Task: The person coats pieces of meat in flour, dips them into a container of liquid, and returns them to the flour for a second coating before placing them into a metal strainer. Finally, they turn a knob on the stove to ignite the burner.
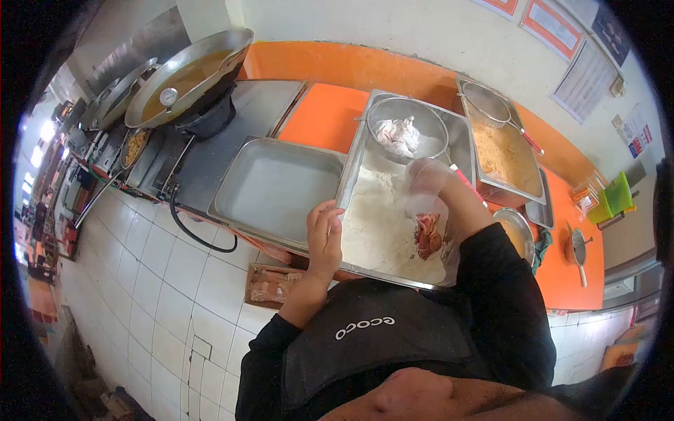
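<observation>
A deep metal pan of white flour [365, 231] lies in front of me. My left hand [324, 231] is at its left rim, fingers curled against the metal edge. Over the flour, my right hand [425, 181] is smeared by motion and seems to wear a clear plastic glove; its fingers cannot be made out. Just below it, a piece of raw red meat [427, 236] rests on the flour. At the pan's far end sits a round mesh strainer [439, 126] with a flour-coated white piece [397, 135] inside; its red handle reaches past my right wrist.
An empty-looking steel tray [277, 186] adjoins on the left. Beyond it stands a large wok of oil [184, 77] with a thermometer. Right: a pan of tan breading [497, 151] under another strainer [486, 104], a metal bowl [516, 228], and a green container [614, 196]. A box [270, 286] sits below.
</observation>
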`<state>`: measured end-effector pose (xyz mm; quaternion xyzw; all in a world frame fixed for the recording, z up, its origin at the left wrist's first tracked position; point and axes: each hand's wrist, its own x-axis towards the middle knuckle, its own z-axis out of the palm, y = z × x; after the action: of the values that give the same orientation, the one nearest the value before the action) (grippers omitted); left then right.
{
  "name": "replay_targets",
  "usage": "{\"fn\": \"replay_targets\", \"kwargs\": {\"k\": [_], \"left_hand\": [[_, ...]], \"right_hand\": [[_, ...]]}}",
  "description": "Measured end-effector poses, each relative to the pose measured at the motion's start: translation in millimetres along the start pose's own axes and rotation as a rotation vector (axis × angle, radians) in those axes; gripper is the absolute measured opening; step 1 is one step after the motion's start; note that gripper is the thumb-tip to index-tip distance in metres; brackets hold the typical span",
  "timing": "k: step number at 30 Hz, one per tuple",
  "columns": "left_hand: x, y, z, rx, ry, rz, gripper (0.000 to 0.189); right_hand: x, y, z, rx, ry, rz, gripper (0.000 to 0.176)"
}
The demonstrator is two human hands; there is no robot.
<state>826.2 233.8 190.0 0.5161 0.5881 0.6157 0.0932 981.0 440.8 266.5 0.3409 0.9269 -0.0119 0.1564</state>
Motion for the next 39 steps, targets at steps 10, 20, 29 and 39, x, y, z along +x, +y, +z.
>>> {"fn": "replay_targets", "kwargs": {"k": [10, 20, 29, 39], "left_hand": [[-0.6, -0.8, -0.5, -0.02, -0.008, -0.016, 0.03], [0.2, 0.8, -1.2, -0.018, -0.007, 0.014, 0.03], [0.7, -2.4, -2.4, -0.022, -0.019, -0.002, 0.029], [-0.1, 0.6, -2.2, -0.039, -0.003, 0.004, 0.028]], "right_hand": [[-22.7, -0.9, -60.6, 0.307, 0.33, 0.438, 0.03], [-0.5, -4.4, 39.9, -0.003, -0.166, 0.109, 0.032], [8.3, 24.2, 28.3, -0.124, -0.27, -0.18, 0.028], [12.0, -13.7, 58.1, 0.164, -0.132, 0.323, 0.038]]}}
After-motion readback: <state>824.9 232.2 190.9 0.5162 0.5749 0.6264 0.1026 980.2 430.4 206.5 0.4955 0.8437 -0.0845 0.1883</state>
